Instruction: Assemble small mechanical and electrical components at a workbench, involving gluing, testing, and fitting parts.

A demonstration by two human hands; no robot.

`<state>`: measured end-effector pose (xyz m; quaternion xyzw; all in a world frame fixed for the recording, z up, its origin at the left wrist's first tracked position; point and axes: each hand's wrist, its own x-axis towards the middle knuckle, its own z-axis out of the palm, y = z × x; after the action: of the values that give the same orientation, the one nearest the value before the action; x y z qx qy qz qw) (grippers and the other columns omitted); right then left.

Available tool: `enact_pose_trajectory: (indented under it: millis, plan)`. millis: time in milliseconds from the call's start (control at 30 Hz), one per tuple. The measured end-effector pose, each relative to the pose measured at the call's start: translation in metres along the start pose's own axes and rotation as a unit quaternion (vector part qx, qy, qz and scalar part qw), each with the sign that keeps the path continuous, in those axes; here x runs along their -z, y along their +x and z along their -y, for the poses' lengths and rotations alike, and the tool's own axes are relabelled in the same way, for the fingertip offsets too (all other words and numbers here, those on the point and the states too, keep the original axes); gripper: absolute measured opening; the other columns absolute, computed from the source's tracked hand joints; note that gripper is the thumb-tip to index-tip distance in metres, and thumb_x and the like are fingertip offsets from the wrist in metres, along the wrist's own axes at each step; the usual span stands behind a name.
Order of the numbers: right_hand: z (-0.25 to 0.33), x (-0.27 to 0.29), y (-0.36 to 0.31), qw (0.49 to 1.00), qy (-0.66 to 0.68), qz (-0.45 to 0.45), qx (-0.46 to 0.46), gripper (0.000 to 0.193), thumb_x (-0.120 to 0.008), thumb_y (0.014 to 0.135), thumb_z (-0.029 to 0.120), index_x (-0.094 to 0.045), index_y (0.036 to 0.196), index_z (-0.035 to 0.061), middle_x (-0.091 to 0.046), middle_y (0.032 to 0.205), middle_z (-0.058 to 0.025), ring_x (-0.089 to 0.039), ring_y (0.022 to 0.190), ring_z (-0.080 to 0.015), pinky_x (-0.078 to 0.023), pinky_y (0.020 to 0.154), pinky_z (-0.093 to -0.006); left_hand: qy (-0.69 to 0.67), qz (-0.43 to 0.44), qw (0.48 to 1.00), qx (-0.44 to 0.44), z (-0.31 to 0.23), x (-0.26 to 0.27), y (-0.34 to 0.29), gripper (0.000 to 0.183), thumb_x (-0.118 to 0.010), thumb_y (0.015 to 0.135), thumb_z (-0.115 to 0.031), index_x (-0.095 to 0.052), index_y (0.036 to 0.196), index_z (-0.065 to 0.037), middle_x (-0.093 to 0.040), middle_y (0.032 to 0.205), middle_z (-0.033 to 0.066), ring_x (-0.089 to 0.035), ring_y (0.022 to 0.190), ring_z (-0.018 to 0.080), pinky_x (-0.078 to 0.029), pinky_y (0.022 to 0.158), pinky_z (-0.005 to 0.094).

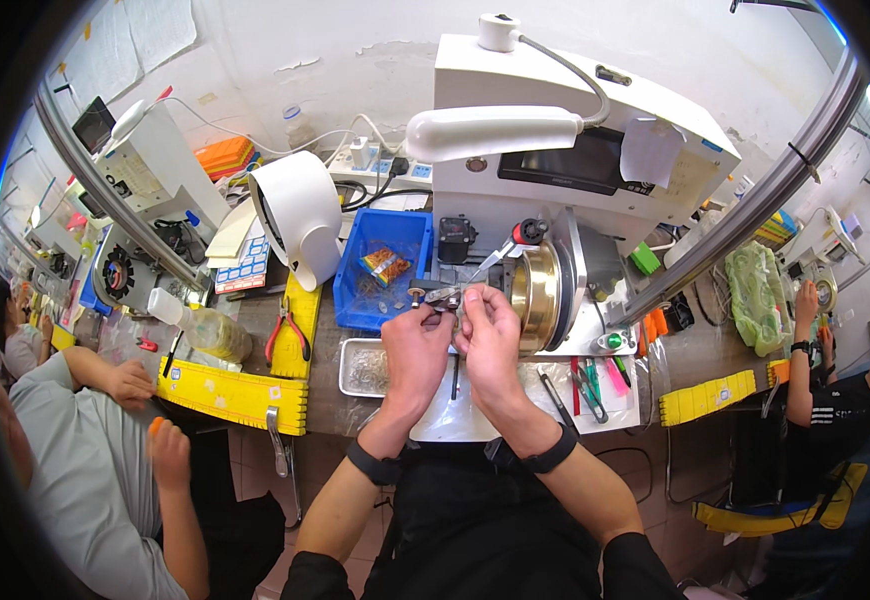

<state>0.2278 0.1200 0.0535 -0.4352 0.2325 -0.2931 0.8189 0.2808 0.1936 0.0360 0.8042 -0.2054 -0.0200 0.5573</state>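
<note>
Both hands meet in front of a brass-coloured drum (pixel 536 300) on a white bench machine (pixel 460 90). My left hand (pixel 419 355) is closed, its fingertips pinched at a small dark metal fixture (pixel 442 296). Close against it, my right hand (pixel 490 335) is also closed in a pinch, just left of the drum. What sits between the fingertips is too small to make out. Above the fingers, a pointed metal arm with a red-and-black knob (pixel 529 232) reaches down toward the fixture.
A blue bin (pixel 355 240) holds a small orange packet; a white tray (pixel 347 385) of tiny pieces lies nearer. Tweezers (pixel 555 398) and pens lie right. Red pliers (pixel 286 335) and a bottle (pixel 217 332) stand left. A white lamp (pixel 495 133) overhangs. Co-workers sit either side.
</note>
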Motion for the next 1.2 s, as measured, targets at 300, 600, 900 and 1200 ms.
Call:
enact_pose_trajectory:
  millis: [300,600,900,1200]
  plan:
    - [-0.002,0.004,0.005,0.999,-0.042,-0.013,0.013,0.012,-0.048,0.102,0.016,-0.053,0.102,0.0046,-0.049,0.074,0.0037,-0.037,0.056,-0.0012,-0.030,0.047,-0.0197,0.062,0.016,0.998,0.027,-0.057,0.045,-0.001,0.014,-0.074,0.080,-0.017,-0.074,0.086,-0.004,-0.072,0.074,0.0106,-0.071,0.067,0.0235,-0.053,0.065,0.0308]
    - [-0.001,-0.001,0.005,0.999,-0.035,-0.006,0.012,0.010,-0.046,0.103,0.015,-0.049,0.102,0.0065,-0.039,0.070,0.0049,-0.031,0.054,-0.0025,-0.028,0.045,-0.0200,-0.005,0.052,0.990,-0.132,-0.055,0.035,0.037,0.045,-0.072,0.077,-0.008,-0.059,0.120,-0.006,-0.072,0.086,0.0062,-0.067,0.088,0.0255,-0.047,0.088,0.0364]
    - [-0.003,0.001,0.005,0.999,-0.045,-0.005,0.028,0.010,-0.046,0.103,0.015,-0.050,0.102,0.0066,-0.040,0.069,0.0046,-0.032,0.053,-0.0028,-0.028,0.045,-0.0200,0.014,0.115,0.983,-0.141,-0.056,0.029,0.040,0.034,-0.066,0.080,-0.004,-0.059,0.114,-0.007,-0.066,0.087,0.0061,-0.060,0.093,0.0276,-0.045,0.087,0.0391]
    - [0.030,0.006,-0.054,0.993,-0.022,-0.026,-0.111,0.024,-0.053,0.100,0.015,-0.050,0.121,0.0041,-0.048,0.083,0.0006,-0.041,0.064,-0.0039,-0.033,0.052,-0.0203,0.052,0.097,0.974,-0.196,-0.051,0.021,0.040,0.031,-0.060,0.079,0.007,-0.054,0.108,-0.004,-0.060,0.083,0.0039,-0.050,0.073,0.0160,-0.043,0.074,0.0285]
